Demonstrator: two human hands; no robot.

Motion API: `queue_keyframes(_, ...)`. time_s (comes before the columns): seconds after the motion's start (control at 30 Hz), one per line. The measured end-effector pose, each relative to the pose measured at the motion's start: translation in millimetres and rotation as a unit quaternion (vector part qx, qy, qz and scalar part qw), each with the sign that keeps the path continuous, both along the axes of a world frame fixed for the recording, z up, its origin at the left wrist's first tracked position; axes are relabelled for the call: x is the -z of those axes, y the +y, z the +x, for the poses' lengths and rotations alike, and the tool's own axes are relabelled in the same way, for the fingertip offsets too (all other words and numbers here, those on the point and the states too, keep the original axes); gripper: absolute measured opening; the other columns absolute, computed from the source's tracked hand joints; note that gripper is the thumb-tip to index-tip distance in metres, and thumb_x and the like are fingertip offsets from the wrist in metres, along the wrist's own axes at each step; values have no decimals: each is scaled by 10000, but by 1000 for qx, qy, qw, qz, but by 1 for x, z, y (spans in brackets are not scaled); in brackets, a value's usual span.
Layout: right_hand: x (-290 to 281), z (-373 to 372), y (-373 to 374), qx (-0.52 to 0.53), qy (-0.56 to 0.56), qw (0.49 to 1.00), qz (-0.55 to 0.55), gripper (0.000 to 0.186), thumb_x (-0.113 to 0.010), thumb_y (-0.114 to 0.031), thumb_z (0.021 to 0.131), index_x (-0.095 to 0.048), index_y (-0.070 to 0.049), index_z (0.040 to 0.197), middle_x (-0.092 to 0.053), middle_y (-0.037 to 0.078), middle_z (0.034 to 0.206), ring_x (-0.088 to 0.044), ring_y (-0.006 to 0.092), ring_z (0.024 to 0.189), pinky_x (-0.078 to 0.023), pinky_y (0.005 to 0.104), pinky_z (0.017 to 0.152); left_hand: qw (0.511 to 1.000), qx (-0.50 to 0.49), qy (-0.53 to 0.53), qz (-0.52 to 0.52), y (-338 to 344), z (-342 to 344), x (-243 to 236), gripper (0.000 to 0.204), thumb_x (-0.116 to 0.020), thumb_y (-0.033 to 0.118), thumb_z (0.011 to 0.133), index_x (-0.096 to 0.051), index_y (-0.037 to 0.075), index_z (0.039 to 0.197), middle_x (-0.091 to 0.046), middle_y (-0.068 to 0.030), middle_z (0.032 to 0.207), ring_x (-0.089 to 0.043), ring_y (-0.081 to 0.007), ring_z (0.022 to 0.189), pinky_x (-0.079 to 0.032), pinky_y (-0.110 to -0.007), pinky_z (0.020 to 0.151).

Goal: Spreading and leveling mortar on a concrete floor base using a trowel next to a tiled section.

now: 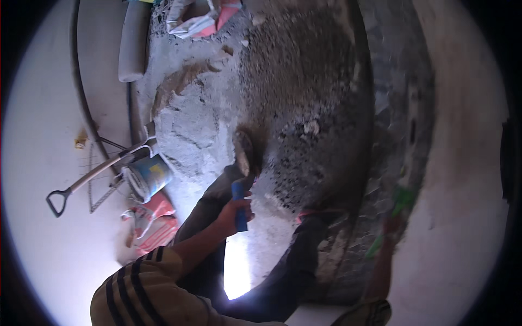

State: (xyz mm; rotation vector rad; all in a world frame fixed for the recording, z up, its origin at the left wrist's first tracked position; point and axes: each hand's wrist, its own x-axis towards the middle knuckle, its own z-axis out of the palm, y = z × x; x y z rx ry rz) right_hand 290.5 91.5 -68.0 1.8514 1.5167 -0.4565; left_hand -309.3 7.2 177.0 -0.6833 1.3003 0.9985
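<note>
The left hand [235, 213] is closed around the blue handle [239, 206] of a trowel [243, 163]. The trowel blade extends upward from the fist, and its tip lies against the near edge of a grey mortar heap [201, 125] on the floor. The handle sits fully inside the grip; the blade stands clear above the knuckles.

The right hand [392, 220] is raised at the right side of the view against a rough stone and mortar wall [397, 108]. It holds a green object [403, 198], blurred; the type of object and the exact closure of the fingers cannot be determined.

Item count:
- One trowel.
- One shovel [92, 176] with a D-grip, lying at the left edge of the heap.
- One bucket [145, 178], tipped on its side, just beside the shovel.
- Two pink and white sacks: one [152, 225] below the bucket, one [201, 19] at the far end of the heap.
- One grey pipe [133, 43] at the upper left.

The floor [49, 136] is pale, smooth concrete, strongly lit. A darker pile of gravel [304, 81] adjoins the mortar heap on its right side. The person's dark trouser legs [283, 271] stand in the lower centre.
</note>
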Motion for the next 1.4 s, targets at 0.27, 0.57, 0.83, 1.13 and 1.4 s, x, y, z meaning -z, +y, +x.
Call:
queue_keyframes(0.27, -271, -105, -22, 65, -55, 994, 75, 510, -663, -336, 742, -495, 7, 1080, -626, 213, 944, -623, 414, 907, -522, 499, 765, 996, 83, -9, -15, 27, -216, -113, 296, -621, 98, 804, -516, 88, 1080, -451, 24, 649, -475, -97, 555, -485, -291, 527)
queue_keyframes(0.57, -454, -275, -41, 162, -1, 986, 30, 463, -707, -296, 742, -534, -30, 1080, -655, 218, 990, -637, 393, 936, -526, 462, 808, 965, 193, 124, -125, -197, -318, -172, 331, -610, 89, 735, -480, 48, 1037, -525, -50, 699, -519, -143, 507, -497, -316, 484)
queue_keyframes(0.83, -473, -356, 17, 1, 137, 987, 80, 521, -661, -389, 763, -525, -26, 1112, -659, 227, 927, -636, 417, 872, -526, 474, 738, 923, 299, 101, -219, -256, -291, -239, 286, -650, -27, 705, -528, 1, 962, -596, -113, 727, -579, -195, 489, -503, -318, 429)
queue_keyframes(1.13, -434, -574, 334, 9, 347, 937, 46, 449, -667, -432, 757, -626, 1, 868, -641, 228, 829, -626, 395, 819, -488, 474, 707, 922, 307, 188, -141, -107, -419, -280, 420, -626, 29, 688, -521, 10, 1095, -586, -80, 723, -538, -148, 461, -500, -308, 445)
queue_keyframes(1.4, -452, -576, 259, 73, 373, 925, -22, 617, -737, -346, 730, -511, -12, 1197, -626, 245, 1047, -609, 403, 972, -481, 461, 814, 922, 177, 294, -180, -38, -444, -328, 415, -570, 19, 713, -511, 18, 1124, -525, -48, 689, -494, -113, 429, -492, -278, 414)
